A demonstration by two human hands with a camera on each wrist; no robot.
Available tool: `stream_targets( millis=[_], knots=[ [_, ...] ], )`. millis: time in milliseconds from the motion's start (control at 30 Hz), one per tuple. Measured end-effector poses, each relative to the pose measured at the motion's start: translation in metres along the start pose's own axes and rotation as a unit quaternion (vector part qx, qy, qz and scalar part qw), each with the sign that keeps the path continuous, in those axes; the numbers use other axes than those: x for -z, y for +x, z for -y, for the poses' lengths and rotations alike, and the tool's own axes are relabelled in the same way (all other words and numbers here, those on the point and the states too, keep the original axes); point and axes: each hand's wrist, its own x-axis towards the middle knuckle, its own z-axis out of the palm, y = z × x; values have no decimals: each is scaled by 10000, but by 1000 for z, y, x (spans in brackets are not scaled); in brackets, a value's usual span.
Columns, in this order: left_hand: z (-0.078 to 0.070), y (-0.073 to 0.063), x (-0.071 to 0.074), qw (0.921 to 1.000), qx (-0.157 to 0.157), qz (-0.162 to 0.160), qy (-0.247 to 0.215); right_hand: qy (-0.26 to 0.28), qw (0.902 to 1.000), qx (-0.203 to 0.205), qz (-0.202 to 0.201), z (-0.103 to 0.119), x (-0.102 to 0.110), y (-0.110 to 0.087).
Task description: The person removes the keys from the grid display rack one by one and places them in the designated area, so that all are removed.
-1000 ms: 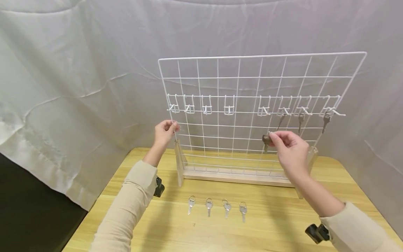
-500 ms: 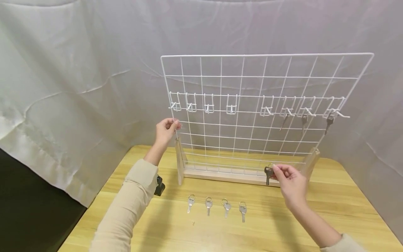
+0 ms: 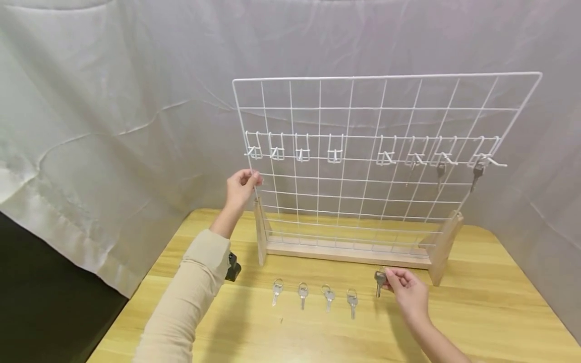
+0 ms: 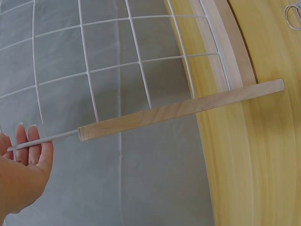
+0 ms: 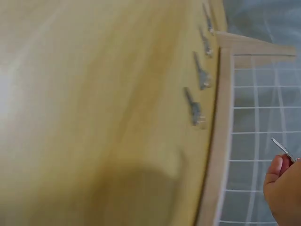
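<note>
Low over the table, my right hand (image 3: 406, 295) pinches a key (image 3: 380, 282) near its ring, with the blade pointing down. In the right wrist view that key (image 5: 281, 147) juts from the fingertips. My left hand (image 3: 240, 189) holds the left side wire of a white wire grid (image 3: 386, 76); in the left wrist view its fingers (image 4: 35, 153) curl around the wire. Left of the held key, several keys with rings, such as the nearest key (image 3: 352, 300), lie in a row. Keys hang from the three rightmost hooks, including a dark key (image 3: 477, 171) at the far right.
The grid stands in a wooden base (image 3: 336, 252) with upright side pieces, the right one (image 3: 445, 247) close behind my right hand. Bare white hooks, such as the middle hook (image 3: 335, 155), line the grid's left and middle. Grey cloth (image 3: 136, 75) surrounds the wooden table (image 3: 499, 302).
My right hand has come down from in front of the grid to low over the table, bringing the key with it. The left hand stays on the wire; the head view has shifted slightly.
</note>
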Motion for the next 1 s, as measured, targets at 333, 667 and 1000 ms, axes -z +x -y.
stream_targets(
  millis=[333,667,1000],
  knots=[
    [1,1,-1,9999,23,39,-148,99,9925,-1219,-42,-37,1,-2],
    [4,4,-2,9999,-4,-23,-160,-426,9903,-1269,365,-57,3,7],
    [4,3,-3,9998,-45,-9,-171,-1484,9825,-900,675,-59,1,11]
  ],
)
